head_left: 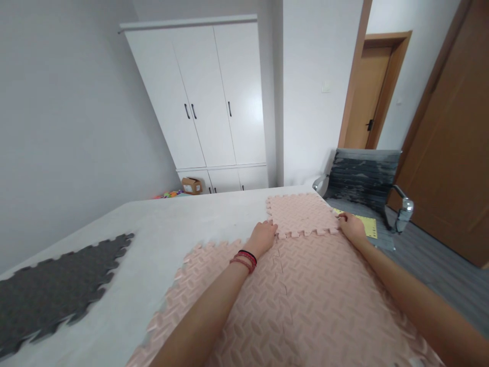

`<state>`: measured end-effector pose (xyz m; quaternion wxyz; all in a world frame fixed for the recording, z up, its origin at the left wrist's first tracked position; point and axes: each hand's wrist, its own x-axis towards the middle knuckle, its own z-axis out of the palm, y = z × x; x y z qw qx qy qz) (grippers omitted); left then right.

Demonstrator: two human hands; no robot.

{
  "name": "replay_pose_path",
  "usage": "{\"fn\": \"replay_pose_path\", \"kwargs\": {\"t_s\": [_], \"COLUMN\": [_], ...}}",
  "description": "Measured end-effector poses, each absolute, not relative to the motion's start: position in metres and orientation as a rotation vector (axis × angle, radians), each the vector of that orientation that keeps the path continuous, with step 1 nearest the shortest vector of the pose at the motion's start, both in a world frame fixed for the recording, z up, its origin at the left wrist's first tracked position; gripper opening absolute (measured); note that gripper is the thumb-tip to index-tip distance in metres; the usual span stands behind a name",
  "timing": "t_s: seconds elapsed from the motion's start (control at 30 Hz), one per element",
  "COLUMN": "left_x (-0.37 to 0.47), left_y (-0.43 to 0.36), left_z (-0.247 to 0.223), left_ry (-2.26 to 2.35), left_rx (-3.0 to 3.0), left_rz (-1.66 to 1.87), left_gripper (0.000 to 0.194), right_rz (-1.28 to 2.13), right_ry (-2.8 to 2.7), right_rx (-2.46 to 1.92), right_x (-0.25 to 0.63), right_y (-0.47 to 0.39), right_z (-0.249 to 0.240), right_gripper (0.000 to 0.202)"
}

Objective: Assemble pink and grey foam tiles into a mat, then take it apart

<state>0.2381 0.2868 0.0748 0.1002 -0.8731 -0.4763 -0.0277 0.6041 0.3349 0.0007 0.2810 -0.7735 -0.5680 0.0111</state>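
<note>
Both hands [263, 237] [352, 228] press pink foam tile [301, 214] edges

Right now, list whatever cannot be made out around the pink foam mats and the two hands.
- Left hand: fingertips curl over the far pink mat tile, so its grip is hidden.
- Right hand: fingers are too small to tell if they pinch that tile's corner.
- Yellow sheet on the office chair: print too small, partly covered by the right hand.
- Near pink mats: cut off by the bottom edge.
- Grey mat: blurred, cut off at left.
</note>
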Motion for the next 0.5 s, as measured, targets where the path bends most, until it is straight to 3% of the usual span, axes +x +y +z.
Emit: {"fn": "replay_pose_path", "kwargs": {"t_s": [0.2, 0.4, 0.5], "left_x": [0.245, 0.265, 0.283], "left_y": [0.289, 0.273, 0.259], "left_z": [0.076, 0.078, 0.076], "left_ry": [-1.462, -1.525, -1.5], "left_rx": [-2.557, -2.458, -2.471], "left_rz": [0.01, -0.072, -0.117], "left_gripper": [0.032, 0.019, 0.026], "right_rz": [0.017, -0.072, -0.139], "right_ry": [-1.618, -1.693, -1.658], "right_rx": [-2.046, -2.062, -2.125], "right_x": [0.597, 0.586, 0.582], "right_y": [0.331, 0.325, 0.322], "right_z": [0.006, 0.014, 0.016], "right_gripper": [0.033, 0.029, 0.03]}}
